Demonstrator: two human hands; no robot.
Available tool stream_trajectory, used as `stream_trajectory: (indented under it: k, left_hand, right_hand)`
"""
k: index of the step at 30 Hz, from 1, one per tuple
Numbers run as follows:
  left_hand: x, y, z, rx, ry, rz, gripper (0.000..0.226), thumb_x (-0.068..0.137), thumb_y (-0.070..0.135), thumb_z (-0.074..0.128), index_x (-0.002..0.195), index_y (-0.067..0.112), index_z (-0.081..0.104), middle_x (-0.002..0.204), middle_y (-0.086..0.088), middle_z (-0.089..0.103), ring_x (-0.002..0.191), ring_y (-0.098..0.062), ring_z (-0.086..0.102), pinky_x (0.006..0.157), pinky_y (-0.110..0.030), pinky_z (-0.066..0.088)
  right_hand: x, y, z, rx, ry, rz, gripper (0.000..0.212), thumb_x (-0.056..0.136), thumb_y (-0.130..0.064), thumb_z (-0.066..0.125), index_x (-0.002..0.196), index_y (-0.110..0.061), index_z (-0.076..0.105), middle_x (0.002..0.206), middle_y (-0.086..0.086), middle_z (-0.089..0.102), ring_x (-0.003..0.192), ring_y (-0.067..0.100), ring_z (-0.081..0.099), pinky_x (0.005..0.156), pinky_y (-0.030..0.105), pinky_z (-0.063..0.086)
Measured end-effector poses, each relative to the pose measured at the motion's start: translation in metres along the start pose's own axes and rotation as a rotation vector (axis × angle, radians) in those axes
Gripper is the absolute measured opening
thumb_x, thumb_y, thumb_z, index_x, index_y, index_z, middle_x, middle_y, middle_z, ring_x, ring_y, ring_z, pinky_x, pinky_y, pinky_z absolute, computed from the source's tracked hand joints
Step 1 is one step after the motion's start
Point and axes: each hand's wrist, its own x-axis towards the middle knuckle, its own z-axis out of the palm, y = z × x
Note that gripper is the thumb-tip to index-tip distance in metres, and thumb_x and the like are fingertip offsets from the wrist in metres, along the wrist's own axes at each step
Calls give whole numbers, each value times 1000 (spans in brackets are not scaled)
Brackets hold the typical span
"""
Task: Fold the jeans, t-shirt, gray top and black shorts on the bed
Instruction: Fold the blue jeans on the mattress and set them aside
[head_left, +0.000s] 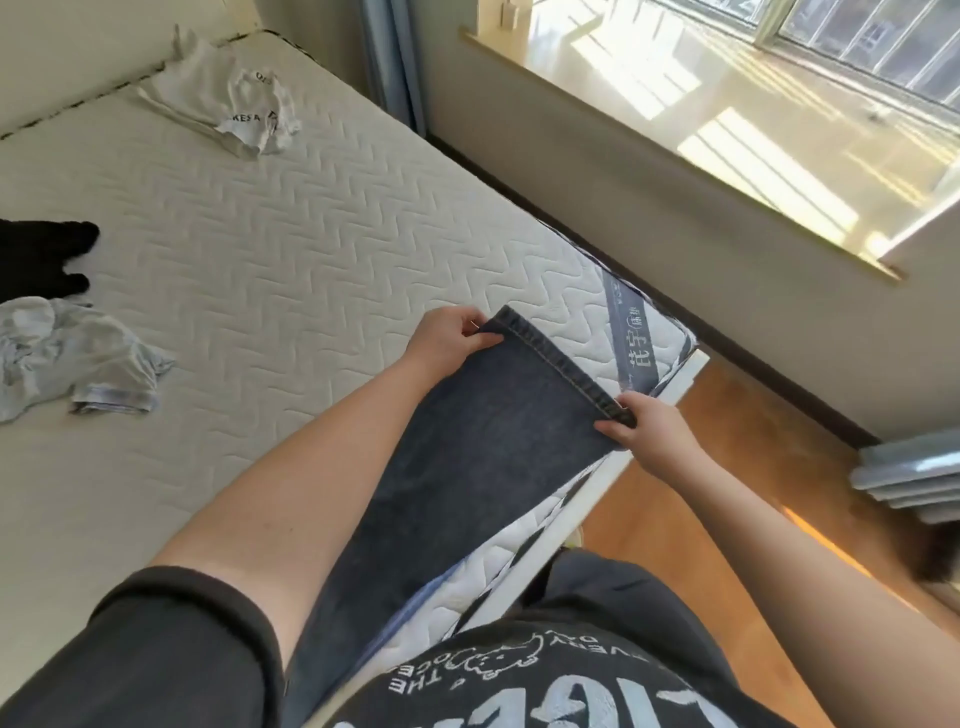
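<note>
Head view: both hands (540, 384) pinch the jeans (483, 467) hem; waistband hidden.

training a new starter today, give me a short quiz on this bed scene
1. True or false: both hands grip the hem end of the jeans.
2. Which garment lies farthest up the bed? A) white t-shirt B) black shorts C) gray top
3. Fill in: the crumpled gray top lies just below the black ____ in the picture.

Key
1. True: the left hand and the right hand each hold a corner.
2. A, the white t-shirt.
3. shorts; gray top.
</note>
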Motion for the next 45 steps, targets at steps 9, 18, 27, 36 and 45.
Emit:
stream_trajectory:
  k: [9, 18, 27, 36, 45]
  left_hand:
    - [103, -21, 60, 101, -106, -199, 14, 92, 23, 66, 100, 13, 71, 103, -7, 72, 99, -25, 66, 90, -36, 51]
    - [190, -99, 134, 224, -152, -497, 21, 85, 27, 76, 99, 12, 71, 90, -5, 68, 93, -28, 65, 80, -33, 48]
    - [240, -148, 193, 304, -212, -569, 18, 87, 24, 73, 95, 7, 70, 96, -12, 71, 92, -29, 64, 77, -32, 46]
    - [257, -177, 223, 351, -237, -623, 15, 92, 22, 67, 87, 17, 54, 86, -2, 58, 84, -22, 51, 72, -28, 35]
    - [273, -168, 234, 277, -202, -613, 39, 80, 7, 77, 115, 13, 59, 99, -8, 67, 94, -26, 62, 82, -32, 49]
  right_hand:
    - [104, 48, 17, 161, -164, 127, 16, 93, -27, 64, 79, -28, 58, 68, -10, 64, 58, -2, 61, 58, 24, 42]
    - [206, 108, 86, 381, -360, 395, 14, 91, -19, 69, 99, -11, 62, 89, 11, 70, 80, 28, 72, 82, 41, 58]
    - [266, 155, 130, 171, -436, 449, 19, 88, -34, 70, 84, -18, 62, 79, 1, 65, 77, 21, 59, 62, 29, 38]
    - [292, 163, 167, 83, -446, 462, 21, 89, -22, 67, 81, -23, 47, 92, 1, 57, 87, 23, 55, 74, 33, 43]
    - [300, 176, 157, 132, -432, 401, 26, 85, -9, 66, 86, -19, 41, 91, 5, 56, 76, 21, 50, 60, 33, 33]
